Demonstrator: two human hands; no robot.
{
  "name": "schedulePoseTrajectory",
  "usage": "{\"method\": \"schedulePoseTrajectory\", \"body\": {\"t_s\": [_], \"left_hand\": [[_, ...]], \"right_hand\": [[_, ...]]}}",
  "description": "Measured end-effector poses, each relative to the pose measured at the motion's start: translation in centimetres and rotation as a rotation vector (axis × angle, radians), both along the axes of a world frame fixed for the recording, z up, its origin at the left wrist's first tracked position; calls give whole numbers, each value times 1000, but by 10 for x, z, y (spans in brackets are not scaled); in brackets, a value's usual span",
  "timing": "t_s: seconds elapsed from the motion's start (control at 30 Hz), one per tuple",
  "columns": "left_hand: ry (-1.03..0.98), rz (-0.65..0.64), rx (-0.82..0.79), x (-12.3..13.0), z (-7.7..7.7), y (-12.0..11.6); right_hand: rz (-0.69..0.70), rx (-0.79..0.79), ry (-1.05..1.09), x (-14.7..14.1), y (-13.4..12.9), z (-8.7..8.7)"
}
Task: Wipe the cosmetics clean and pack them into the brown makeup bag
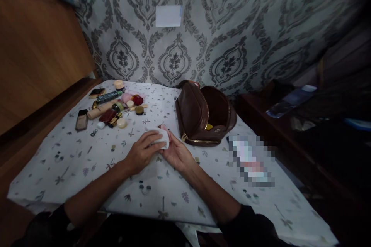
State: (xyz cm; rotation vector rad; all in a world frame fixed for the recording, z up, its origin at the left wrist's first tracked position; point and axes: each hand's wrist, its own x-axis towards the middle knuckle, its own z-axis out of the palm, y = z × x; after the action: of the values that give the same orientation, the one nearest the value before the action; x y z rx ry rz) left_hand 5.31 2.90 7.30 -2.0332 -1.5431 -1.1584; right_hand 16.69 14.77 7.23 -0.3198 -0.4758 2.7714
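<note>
A white folded cloth or wipe (164, 139) is between my two hands above the middle of the table. My left hand (144, 150) is closed on it, fingers laid over its top. My right hand (178, 154) meets it from the other side, fingers curled. Something small and dark-edged shows just behind the cloth at my right fingertips; most of it is covered, so its kind cannot be told. To the right of my hands stands a brown handbag (191, 112), its zip open and a bit of yellow inside.
Several cosmetics lie at the back left: a foundation bottle (81, 120), a clear bottle (108, 97), a round dark-lidded jar (139, 110), a cream pot (121, 123). A pixelated flat item (252, 162) lies at right. The patterned tablecloth (95, 177) covers the table; a wooden panel (43, 34) borders the left.
</note>
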Motion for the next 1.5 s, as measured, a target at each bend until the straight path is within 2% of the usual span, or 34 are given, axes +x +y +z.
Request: {"method": "schedulePoseTrajectory", "body": {"t_s": [0.17,0.33,0.5,0.7,0.87,1.03,1.2,1.37,1.5], "left_hand": [[96,-61,-4,7,-4,3],[226,-74,-19,11,-4,4],[300,-88,-29,12,0,4],[319,-119,-56,15,1,3],[313,-133,-73,16,1,2],[216,-137,-85,9,-4,0],[-114,-39,-90,-4,-10,0],[-379,43,-162,-9,-6,0],[-514,118,-146,-11,1,-1]], "right_hand": [[141,-123,-45,-1,2,-3],[250,-38,-48,-1,5,-9],[260,14,-97,2,5,-12],[268,2,-193,2,3,-4],[163,31,-223,0,4,0],[125,66,-129,0,6,-1],[27,51,-68,0,5,0],[28,75,-103,0,5,0],[10,60,-129,0,8,-5]]}}
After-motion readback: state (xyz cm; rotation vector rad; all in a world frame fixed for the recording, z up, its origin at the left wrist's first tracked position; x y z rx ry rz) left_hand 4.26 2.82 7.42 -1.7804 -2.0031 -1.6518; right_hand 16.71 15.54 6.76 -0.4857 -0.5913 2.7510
